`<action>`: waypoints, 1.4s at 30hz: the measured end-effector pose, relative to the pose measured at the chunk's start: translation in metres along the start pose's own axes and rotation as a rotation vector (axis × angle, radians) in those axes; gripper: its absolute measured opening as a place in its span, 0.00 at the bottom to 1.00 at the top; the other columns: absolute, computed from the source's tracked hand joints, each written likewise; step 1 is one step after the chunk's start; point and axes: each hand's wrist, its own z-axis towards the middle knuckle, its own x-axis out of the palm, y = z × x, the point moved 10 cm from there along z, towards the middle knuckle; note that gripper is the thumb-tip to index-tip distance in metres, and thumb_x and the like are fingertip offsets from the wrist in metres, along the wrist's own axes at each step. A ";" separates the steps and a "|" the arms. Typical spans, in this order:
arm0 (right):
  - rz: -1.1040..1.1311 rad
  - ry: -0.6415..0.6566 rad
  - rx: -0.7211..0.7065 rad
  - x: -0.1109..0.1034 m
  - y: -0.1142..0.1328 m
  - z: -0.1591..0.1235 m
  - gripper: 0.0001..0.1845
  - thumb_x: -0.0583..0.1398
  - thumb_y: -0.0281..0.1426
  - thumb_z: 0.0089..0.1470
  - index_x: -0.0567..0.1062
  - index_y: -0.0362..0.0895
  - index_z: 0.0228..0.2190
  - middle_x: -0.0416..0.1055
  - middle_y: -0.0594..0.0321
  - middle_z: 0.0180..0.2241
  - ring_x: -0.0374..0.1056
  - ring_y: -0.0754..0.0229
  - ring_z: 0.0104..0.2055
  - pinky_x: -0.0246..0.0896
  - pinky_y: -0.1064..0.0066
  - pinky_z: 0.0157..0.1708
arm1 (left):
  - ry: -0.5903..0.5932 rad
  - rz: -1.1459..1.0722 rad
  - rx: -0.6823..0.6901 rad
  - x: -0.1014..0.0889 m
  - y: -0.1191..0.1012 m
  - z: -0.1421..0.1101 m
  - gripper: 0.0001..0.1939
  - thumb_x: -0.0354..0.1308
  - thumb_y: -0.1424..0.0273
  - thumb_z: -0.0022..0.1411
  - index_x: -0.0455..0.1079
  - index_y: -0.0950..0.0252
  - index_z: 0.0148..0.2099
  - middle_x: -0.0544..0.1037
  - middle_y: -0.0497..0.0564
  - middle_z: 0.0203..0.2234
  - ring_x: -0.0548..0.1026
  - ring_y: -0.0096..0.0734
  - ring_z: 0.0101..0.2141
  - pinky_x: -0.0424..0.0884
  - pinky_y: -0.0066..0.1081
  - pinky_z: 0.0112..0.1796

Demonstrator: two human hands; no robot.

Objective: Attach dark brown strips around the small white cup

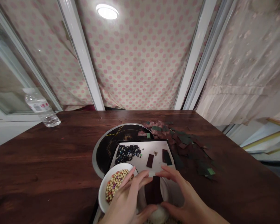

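From the head view, we judge the white bowl (112,186) the likeliest trouble: it sits right against our left hand (128,196), so a careless sideways knock could tip it and scatter its yellow and red beads (115,184). The loose blue-black beads (127,154) on the white tray (142,149) could also roll if the tray is jolted, since it rests partly over a round black dish (105,149). A sleeve or a brush of the right hand (186,199) might disturb the two dark strips (150,161) lying on the tray or the heap of brown and green scraps (189,149) on the bench (37,155). Both hands reach in from the bottom edge, curved and facing each other, with the fingers (170,172) spread around a dark strip (153,189) above a pale rounded object (160,214). We cannot tell whether the fingers actually grip the strip, which stands between the hands.
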 end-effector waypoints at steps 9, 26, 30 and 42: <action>-0.020 0.005 -0.013 0.000 0.002 0.001 0.44 0.60 0.21 0.42 0.46 0.53 0.56 0.64 0.57 0.52 0.62 0.54 0.52 0.60 0.57 0.50 | 0.026 0.032 -0.011 0.000 0.002 0.000 0.42 0.63 0.73 0.48 0.45 0.56 0.60 0.76 0.53 0.44 0.67 0.53 0.52 0.61 0.54 0.53; -0.120 0.108 -0.105 0.013 0.011 0.009 0.55 0.65 0.23 0.41 0.40 0.52 0.62 0.65 0.55 0.54 0.60 0.49 0.55 0.60 0.56 0.51 | 0.108 0.007 -0.012 0.019 0.009 -0.002 0.49 0.65 0.78 0.43 0.41 0.57 0.63 0.72 0.57 0.51 0.66 0.54 0.53 0.60 0.57 0.53; -0.083 0.093 -0.076 0.016 0.004 0.009 0.58 0.67 0.25 0.39 0.39 0.53 0.62 0.65 0.54 0.53 0.61 0.47 0.54 0.61 0.55 0.50 | 0.096 -0.021 -0.004 0.017 0.007 -0.001 0.47 0.63 0.77 0.42 0.44 0.58 0.62 0.73 0.56 0.49 0.68 0.54 0.52 0.61 0.55 0.53; -0.020 0.042 -0.081 0.007 0.002 0.003 0.49 0.61 0.23 0.46 0.38 0.55 0.59 0.65 0.56 0.51 0.60 0.49 0.54 0.58 0.52 0.51 | 0.098 0.014 0.008 0.009 0.000 0.003 0.42 0.61 0.77 0.43 0.49 0.60 0.60 0.74 0.57 0.48 0.71 0.52 0.49 0.61 0.55 0.53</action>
